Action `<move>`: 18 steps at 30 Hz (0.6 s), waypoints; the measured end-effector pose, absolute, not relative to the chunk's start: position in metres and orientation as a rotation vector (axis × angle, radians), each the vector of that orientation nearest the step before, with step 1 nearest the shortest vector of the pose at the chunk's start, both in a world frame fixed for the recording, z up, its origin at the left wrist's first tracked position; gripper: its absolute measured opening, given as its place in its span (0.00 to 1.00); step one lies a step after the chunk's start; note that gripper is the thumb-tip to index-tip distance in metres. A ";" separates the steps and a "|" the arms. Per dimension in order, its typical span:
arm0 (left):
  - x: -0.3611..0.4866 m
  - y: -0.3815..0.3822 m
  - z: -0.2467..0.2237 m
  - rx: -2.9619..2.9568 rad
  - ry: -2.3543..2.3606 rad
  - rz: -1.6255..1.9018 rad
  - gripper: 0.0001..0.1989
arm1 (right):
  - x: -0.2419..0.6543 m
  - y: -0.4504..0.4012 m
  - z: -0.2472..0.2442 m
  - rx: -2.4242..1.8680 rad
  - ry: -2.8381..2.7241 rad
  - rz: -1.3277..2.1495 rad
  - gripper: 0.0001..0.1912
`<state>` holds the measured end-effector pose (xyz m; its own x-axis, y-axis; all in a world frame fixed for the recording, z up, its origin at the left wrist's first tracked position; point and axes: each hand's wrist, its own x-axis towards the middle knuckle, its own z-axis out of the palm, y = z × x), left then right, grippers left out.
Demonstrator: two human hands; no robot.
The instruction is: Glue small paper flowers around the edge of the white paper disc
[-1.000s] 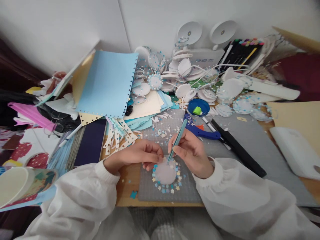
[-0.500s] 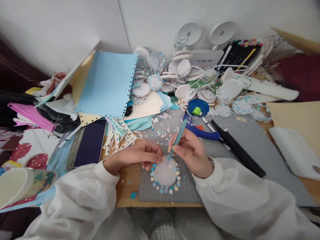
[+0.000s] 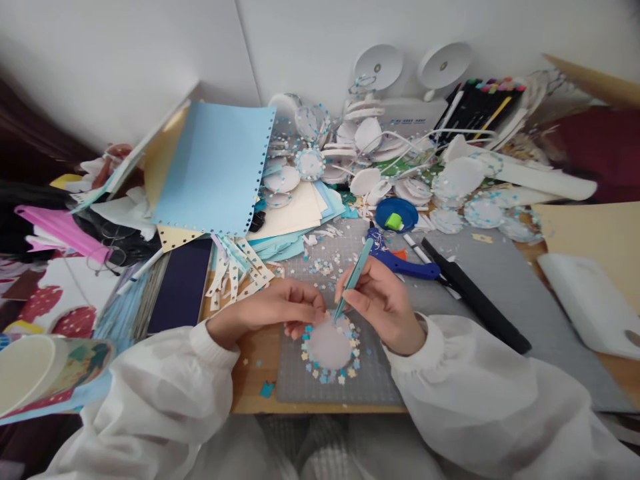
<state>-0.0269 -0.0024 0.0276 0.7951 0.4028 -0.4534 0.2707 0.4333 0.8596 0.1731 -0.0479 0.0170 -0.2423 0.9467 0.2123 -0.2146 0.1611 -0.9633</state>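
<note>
A round whitish disc (image 3: 331,347) edged with small blue, white and cream paper flowers lies on the grey cutting mat (image 3: 385,380). My right hand (image 3: 383,303) is closed around teal tweezers (image 3: 356,277), their tips down at the disc's upper rim. At the disc's upper left, my left hand (image 3: 280,310) has its thumb and fingertips pinched together at the rim. Whether those fingertips grip the edge or a tiny flower is too small to make out. Loose paper flowers (image 3: 325,268) are scattered just beyond my hands.
A blue glue gun (image 3: 407,265) and a long black bar (image 3: 475,303) lie right of my right hand. Behind stand a blue dish (image 3: 397,215) and piled white discs (image 3: 367,135). Punched blue paper (image 3: 215,167) leans at left, above a dark phone-like slab (image 3: 181,287). A cup (image 3: 30,373) stands lower left.
Almost nothing differs. The disc and both hands keep their places, with the tweezer tips still at the upper rim.
</note>
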 end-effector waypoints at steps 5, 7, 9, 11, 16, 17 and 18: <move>-0.027 -0.002 0.029 1.144 0.677 0.095 0.14 | 0.173 -0.048 0.018 -0.832 -1.337 1.306 0.09; -0.027 -0.002 0.029 1.147 0.675 0.095 0.14 | 0.173 -0.047 0.018 -0.851 -1.330 1.302 0.10; -0.027 -0.002 0.028 1.150 0.673 0.095 0.14 | 0.174 -0.047 0.017 -0.848 -1.313 1.301 0.09; -0.027 -0.002 0.028 1.149 0.669 0.096 0.13 | 0.174 -0.046 0.014 -0.830 -1.291 1.307 0.08; -0.027 -0.002 0.027 1.145 0.675 0.096 0.13 | 0.176 -0.045 0.009 -0.844 -1.256 1.325 0.08; -0.027 -0.002 0.027 1.143 0.676 0.094 0.13 | 0.176 -0.045 0.008 -0.846 -1.255 1.328 0.09; -0.027 -0.002 0.026 1.141 0.677 0.092 0.13 | 0.176 -0.045 0.008 -0.843 -1.256 1.334 0.09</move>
